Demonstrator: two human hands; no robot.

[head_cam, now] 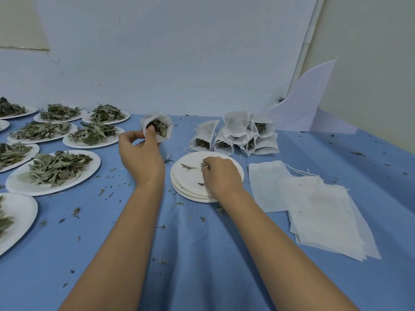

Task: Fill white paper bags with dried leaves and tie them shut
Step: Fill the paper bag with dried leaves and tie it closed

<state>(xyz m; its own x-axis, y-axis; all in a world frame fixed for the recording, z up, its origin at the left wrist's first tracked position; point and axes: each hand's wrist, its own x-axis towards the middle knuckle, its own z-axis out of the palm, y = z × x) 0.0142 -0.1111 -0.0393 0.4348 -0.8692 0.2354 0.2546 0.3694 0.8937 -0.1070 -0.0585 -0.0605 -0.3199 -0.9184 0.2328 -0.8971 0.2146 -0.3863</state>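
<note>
The left grip [140, 158] pinches the rim of a white bag [160, 122] that stands just beyond its thumb (mouth open, partly filled), while the right grip [221, 176] curls its fingers round a few leaves [205, 166] on stacked plates [179, 189] on the bench [202, 254].

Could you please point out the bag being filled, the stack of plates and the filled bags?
bag being filled [163, 137], head view, its white front wall.
stack of plates [182, 180], head view, bare left part.
filled bags [235, 123], head view, topmost bag's side.
</note>
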